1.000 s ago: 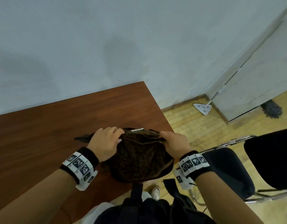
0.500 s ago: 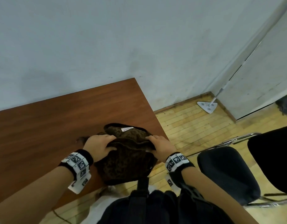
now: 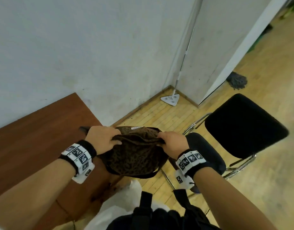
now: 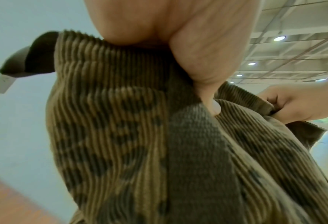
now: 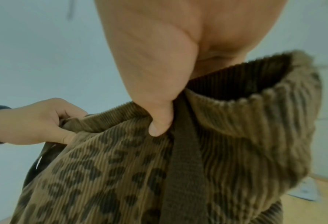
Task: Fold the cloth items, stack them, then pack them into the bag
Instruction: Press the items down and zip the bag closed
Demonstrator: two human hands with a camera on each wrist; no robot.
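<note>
A brown leopard-print corduroy bag (image 3: 136,155) hangs in the air past the table's right corner, bulging and full. My left hand (image 3: 104,138) grips the left end of its rim, and my right hand (image 3: 171,143) grips the right end. In the left wrist view my thumb pinches the ribbed bag (image 4: 121,136) beside its dark webbing strap (image 4: 195,151). From the right wrist, my thumb presses the bag (image 5: 111,174) next to the strap (image 5: 184,159). What is inside the bag is hidden. No loose cloth items show.
The dark wooden table (image 3: 35,138) fills the lower left, its corner by the wall. A black chair (image 3: 242,127) with chrome legs stands at the right. A flat mop (image 3: 170,98) leans in the room corner, a string mop head (image 3: 237,82) farther right. Wooden floor lies below.
Both hands have lifted the bag off the table edge and carried it right, so it now hangs over the floor. The view has swung right toward the chair.
</note>
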